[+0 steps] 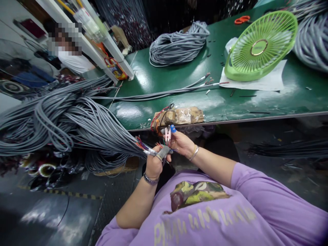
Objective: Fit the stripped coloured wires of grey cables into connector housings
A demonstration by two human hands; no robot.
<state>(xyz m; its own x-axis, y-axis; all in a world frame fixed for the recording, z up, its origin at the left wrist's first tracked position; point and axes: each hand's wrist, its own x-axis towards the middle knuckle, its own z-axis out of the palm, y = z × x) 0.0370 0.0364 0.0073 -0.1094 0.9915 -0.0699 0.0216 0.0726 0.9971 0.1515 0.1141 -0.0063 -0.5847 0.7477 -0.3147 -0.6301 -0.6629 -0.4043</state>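
My left hand (155, 163) is closed around the end of a grey cable (151, 150), a taped finger pressed on it, with coloured inner wires fanning out of the cut end. That cable runs out of a big heap of grey cables (64, 119) on my left. My right hand (180, 141) is closed on a small pink-and-white snipper (167, 133), held right at the cable's bare wires; its thumb wears a blue tape cap. Both hands work just below the edge of the green table (179, 99), near a worn wooden block (183, 115).
On the table lie a few stripped grey cables (164, 94), a coil of grey cable (176, 44), a green fan (258, 46) on white paper, and orange scissors (242, 19). More grey coils (311, 37) fill the far right. Another person (70, 56) sits at the back left.
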